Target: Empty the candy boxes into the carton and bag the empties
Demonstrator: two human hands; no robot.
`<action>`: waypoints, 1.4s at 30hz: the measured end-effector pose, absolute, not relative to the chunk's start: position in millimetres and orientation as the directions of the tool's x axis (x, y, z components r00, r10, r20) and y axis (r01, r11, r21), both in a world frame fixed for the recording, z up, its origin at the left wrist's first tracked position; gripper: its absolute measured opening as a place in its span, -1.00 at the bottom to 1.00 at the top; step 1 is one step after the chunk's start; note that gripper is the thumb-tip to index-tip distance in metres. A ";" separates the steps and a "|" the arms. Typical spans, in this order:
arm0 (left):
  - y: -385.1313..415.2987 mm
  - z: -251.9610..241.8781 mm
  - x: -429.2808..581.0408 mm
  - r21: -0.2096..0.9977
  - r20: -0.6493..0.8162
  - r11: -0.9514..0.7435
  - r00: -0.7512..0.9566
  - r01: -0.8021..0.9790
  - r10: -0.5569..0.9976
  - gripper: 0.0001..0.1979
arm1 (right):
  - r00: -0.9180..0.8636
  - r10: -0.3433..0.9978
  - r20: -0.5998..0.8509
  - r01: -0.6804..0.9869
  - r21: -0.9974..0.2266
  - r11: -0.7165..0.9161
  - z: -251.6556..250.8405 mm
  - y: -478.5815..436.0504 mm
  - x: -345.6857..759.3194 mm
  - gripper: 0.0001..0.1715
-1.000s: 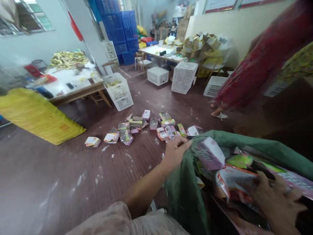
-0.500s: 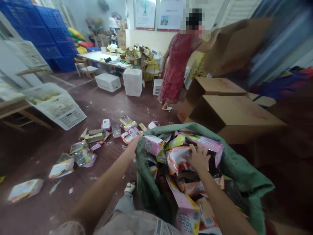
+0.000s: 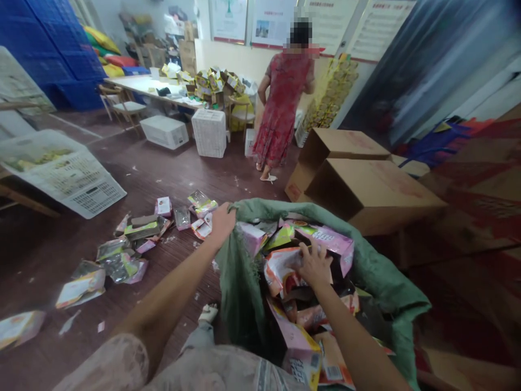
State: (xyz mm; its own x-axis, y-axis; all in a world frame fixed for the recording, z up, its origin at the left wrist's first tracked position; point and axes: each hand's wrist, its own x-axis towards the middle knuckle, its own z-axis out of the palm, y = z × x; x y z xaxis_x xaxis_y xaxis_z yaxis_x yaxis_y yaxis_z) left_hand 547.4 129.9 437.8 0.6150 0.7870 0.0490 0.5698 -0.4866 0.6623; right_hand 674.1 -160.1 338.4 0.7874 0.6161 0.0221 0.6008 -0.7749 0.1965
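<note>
A large green woven sack [image 3: 378, 277] stands in front of me, stuffed with crumpled printed packaging boxes. My left hand [image 3: 223, 221] is closed around the sack's rim at its left corner. Inside the sack, my right hand [image 3: 316, 265] lies with fingers spread on an orange-and-white package [image 3: 283, 267]. A pink carton [image 3: 340, 241] lies just beyond that hand, and a pink-and-yellow carton [image 3: 299, 345] leans nearer to me. The hand covers part of the packages beneath it.
Flattened packaging [image 3: 122, 263] litters the floor to the left. Two open cardboard boxes [image 3: 399, 187] stand beyond the sack. A person in a red dress [image 3: 280, 103] stands behind them. A tilted white crate [image 3: 87, 179] is at left, and a table [image 3: 138, 87] holds more boxes.
My view has turned slightly right. My left hand has pulled the sack's rim up and outward. The other person's arm has drawn back, and the big cardboard box it held is out of sight.
</note>
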 end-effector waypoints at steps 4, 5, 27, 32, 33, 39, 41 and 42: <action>101.0 485.9 525.5 0.811 0.194 -0.529 0.738 0.250 0.646 -0.84 | 0.883 0.469 -0.011 0.464 0.168 -0.870 337.4 -165.5 695.6 -0.27; 95.8 494.9 521.1 0.817 0.200 -0.535 0.764 0.216 0.614 -0.85 | 0.899 0.437 -0.016 0.434 0.158 -0.887 336.4 -166.7 701.3 -0.28; 123.5 323.2 360.4 0.839 -0.341 -0.067 0.619 0.540 0.707 -0.64 | 0.825 0.481 0.298 0.496 0.027 -0.868 401.5 -165.3 704.2 -0.29; 167.5 258.9 309.1 0.646 -0.657 0.107 0.478 0.756 0.583 -0.76 | 0.476 0.372 0.797 0.669 -0.054 -0.741 450.6 -115.0 612.9 -0.50; 180.3 252.9 298.8 0.624 -0.680 0.109 0.469 0.773 0.564 -0.77 | 0.429 0.379 0.820 0.716 -0.053 -0.696 456.1 -93.0 583.8 -0.52; 271.5 241.7 240.0 0.523 -0.738 0.091 0.397 0.847 0.545 -0.72 | 0.384 0.684 0.620 0.921 -0.308 -0.238 387.4 68.1 449.4 -0.75; 296.3 234.1 221.9 0.496 -0.728 0.058 0.378 0.867 0.572 -0.67 | 0.512 0.721 0.466 0.817 -0.523 -0.242 336.9 108.3 437.0 -0.79; 305.7 228.2 213.8 0.479 -0.726 0.044 0.367 0.877 0.582 -0.64 | 0.588 0.721 0.365 0.734 -0.616 -0.287 312.0 124.7 436.1 -0.77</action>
